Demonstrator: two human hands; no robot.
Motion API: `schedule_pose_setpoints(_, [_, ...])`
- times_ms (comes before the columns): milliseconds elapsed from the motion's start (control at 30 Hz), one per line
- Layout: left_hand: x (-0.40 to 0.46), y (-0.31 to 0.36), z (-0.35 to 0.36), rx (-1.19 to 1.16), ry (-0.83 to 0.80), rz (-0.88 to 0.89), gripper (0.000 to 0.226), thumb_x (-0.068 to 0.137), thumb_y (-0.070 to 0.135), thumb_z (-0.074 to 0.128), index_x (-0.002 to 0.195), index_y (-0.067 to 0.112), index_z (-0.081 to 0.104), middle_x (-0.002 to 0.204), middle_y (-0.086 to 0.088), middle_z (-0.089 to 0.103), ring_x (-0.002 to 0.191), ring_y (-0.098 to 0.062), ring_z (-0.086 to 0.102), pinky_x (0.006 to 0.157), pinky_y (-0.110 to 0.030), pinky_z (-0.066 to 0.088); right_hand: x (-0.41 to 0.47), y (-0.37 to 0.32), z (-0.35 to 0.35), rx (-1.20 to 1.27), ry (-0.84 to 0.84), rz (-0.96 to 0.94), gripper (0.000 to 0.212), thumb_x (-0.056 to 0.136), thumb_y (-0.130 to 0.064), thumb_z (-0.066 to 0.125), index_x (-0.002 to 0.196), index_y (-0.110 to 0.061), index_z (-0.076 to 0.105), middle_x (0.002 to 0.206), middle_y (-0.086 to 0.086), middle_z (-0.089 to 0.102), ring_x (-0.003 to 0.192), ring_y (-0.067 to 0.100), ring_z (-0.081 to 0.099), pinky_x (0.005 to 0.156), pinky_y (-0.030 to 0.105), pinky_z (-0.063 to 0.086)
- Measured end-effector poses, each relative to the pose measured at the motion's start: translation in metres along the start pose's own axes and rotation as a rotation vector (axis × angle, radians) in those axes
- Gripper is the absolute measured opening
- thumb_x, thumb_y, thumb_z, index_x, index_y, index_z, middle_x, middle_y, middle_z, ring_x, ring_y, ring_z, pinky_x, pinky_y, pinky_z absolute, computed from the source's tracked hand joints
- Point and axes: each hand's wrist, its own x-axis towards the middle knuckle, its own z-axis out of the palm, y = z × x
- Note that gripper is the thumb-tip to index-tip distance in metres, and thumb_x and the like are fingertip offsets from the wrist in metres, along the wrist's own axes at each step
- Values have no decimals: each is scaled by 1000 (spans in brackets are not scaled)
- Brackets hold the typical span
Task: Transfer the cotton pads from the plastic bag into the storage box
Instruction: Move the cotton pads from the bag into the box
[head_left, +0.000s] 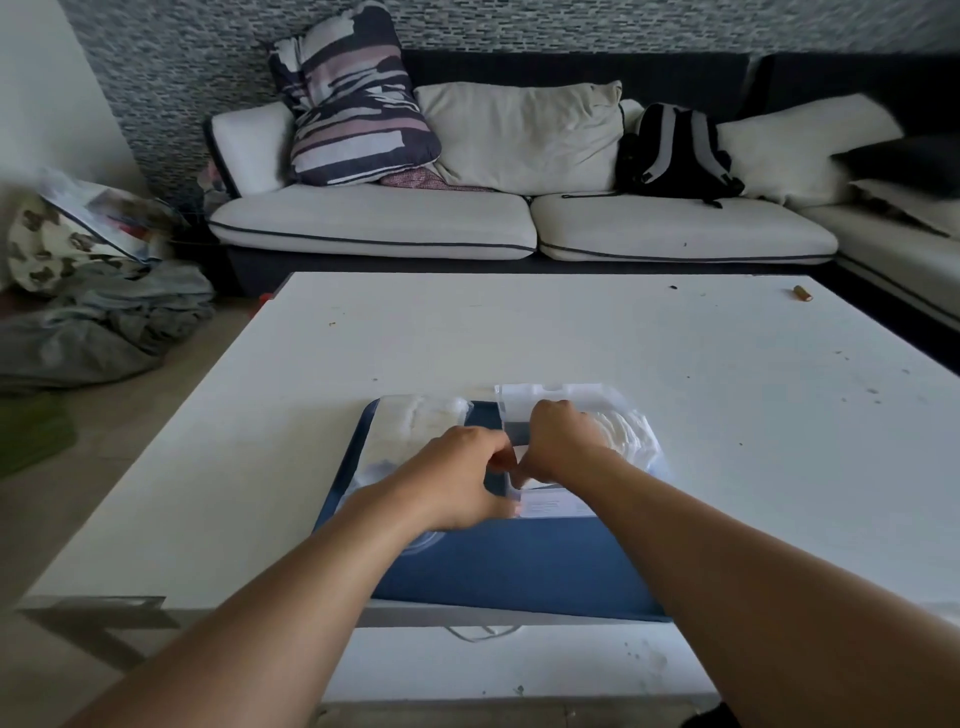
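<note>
A blue storage box stands at the near edge of the white table. A clear plastic bag lies over its right half, with white cotton pads showing through it. More white cotton pads lie at the box's far left under clear plastic. My left hand and my right hand meet above the middle of the box, fingers pinched on the bag's edge. What the fingertips hold exactly is partly hidden.
A small brown object lies at the table's far right. Behind the table is a white sofa with cushions and a black backpack. Clothes and bags are piled on the floor to the left.
</note>
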Motion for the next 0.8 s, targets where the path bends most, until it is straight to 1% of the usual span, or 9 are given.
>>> schedule_pose_setpoints(133, [0, 1, 2, -30, -23, 18, 26, 79, 31, 81, 102, 25, 70, 107, 11, 68, 73, 5, 55, 70, -21, 46, 2, -4, 5, -50, 34, 6, 38, 74, -33, 79, 67, -13, 47, 67, 1, 54, 61, 20, 54, 51, 28, 41])
schedule_pose_setpoints(233, [1, 3, 2, -36, -10, 35, 22, 80, 29, 81, 97, 27, 67, 104, 15, 67, 70, 13, 52, 64, -9, 38, 1, -5, 6, -89, 70, 1, 39, 78, -35, 78, 72, -12, 47, 75, 2, 55, 73, 23, 56, 59, 30, 43])
schedule_pose_setpoints(300, [1, 4, 2, -34, -7, 41, 23, 82, 30, 81, 96, 32, 62, 101, 17, 64, 67, 15, 51, 60, -7, 37, -2, -5, 3, -114, 118, -2, 41, 77, -42, 79, 82, -12, 51, 78, 1, 53, 76, 23, 55, 62, 30, 42])
schedule_pose_setpoints(433, [2, 4, 3, -7, 9, 35, 28, 83, 35, 80, 104, 23, 65, 108, 10, 64, 72, 6, 52, 62, -11, 35, -3, -2, -2, -3, 105, 30, 49, 68, -51, 79, 86, -12, 56, 73, 0, 54, 70, 22, 58, 46, 24, 35])
schedule_pose_setpoints(500, [1, 3, 2, 4, 11, 31, 29, 83, 37, 78, 105, 23, 65, 108, 9, 63, 74, 4, 53, 64, -13, 37, -3, 2, -7, 13, 67, 37, 41, 72, -43, 76, 89, -11, 56, 80, 3, 59, 70, 22, 61, 46, 25, 42])
schedule_pose_setpoints(567, [0, 3, 1, 2, 7, 23, 29, 84, 39, 78, 105, 25, 64, 109, 10, 62, 77, 2, 54, 67, -18, 40, -2, 6, -13, 80, 64, 34, 22, 81, -19, 65, 101, -11, 59, 94, 7, 64, 70, 24, 70, 56, 31, 58])
schedule_pose_setpoints(633, [-1, 5, 0, 2, 10, 14, 30, 84, 39, 77, 108, 25, 65, 110, 9, 61, 79, 0, 55, 68, -20, 43, 2, 12, -18, 197, 40, 27, 28, 87, -3, 51, 109, -14, 64, 101, 7, 62, 67, 25, 74, 64, 38, 64])
schedule_pose_setpoints(700, [-1, 5, 0, 7, 11, 6, 33, 84, 38, 77, 112, 25, 64, 112, 9, 60, 80, -1, 54, 69, -19, 42, 6, 17, -22, 309, -5, 13, 31, 89, 1, 52, 111, -13, 69, 96, 5, 61, 68, 24, 73, 65, 38, 64])
schedule_pose_setpoints(800, [-1, 5, 1, 57, 11, -3, 40, 85, 40, 75, 120, 26, 62, 117, 10, 57, 87, -8, 54, 78, -25, 45, 10, 22, -24, 409, -62, 20, 24, 88, -1, 60, 109, -4, 72, 94, 9, 68, 70, 20, 66, 59, 30, 61])
